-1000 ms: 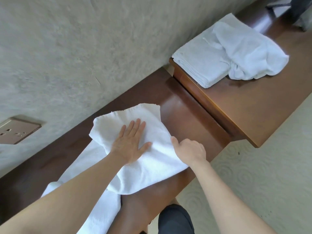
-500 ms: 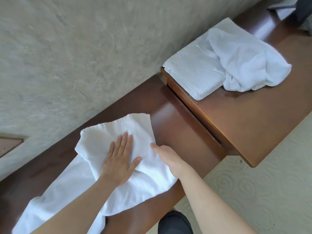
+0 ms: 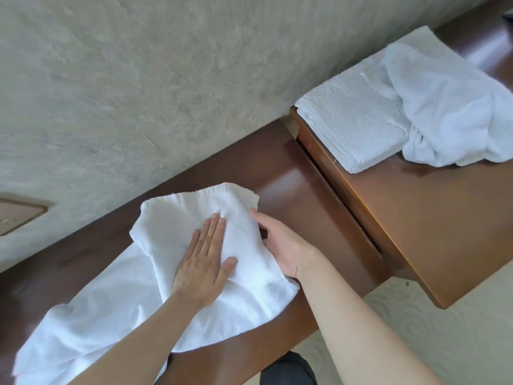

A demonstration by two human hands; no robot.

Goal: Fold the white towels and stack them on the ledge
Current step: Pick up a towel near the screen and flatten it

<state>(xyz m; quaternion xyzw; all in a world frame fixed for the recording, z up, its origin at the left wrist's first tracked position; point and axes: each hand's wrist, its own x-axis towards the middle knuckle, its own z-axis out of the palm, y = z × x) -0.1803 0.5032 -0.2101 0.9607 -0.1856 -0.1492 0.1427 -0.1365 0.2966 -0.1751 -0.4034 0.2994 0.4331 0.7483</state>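
A white towel [image 3: 155,295] lies partly folded along the dark wooden ledge [image 3: 294,184], its left end rumpled near the bottom left corner. My left hand [image 3: 204,265] presses flat on the folded part, fingers straight. My right hand [image 3: 283,245] is at the towel's right edge, its thumb lying along the fold while the fingers are hidden beneath or behind the cloth. A folded white towel [image 3: 352,118] sits on the lighter wooden top [image 3: 433,223] at the right, with a crumpled white towel [image 3: 449,107] lying partly over it.
A textured wall [image 3: 166,79] runs directly behind the ledge. A brass socket plate [image 3: 16,218] is set in the wall at the left. Pale patterned carpet [image 3: 444,334] lies below the ledge at the right. A dark trouser leg [image 3: 288,370] shows at the bottom.
My right hand has moved up along the towel's right edge and turned palm-in against the fold. My left hand stays flat on the towel. The view has shifted slightly.
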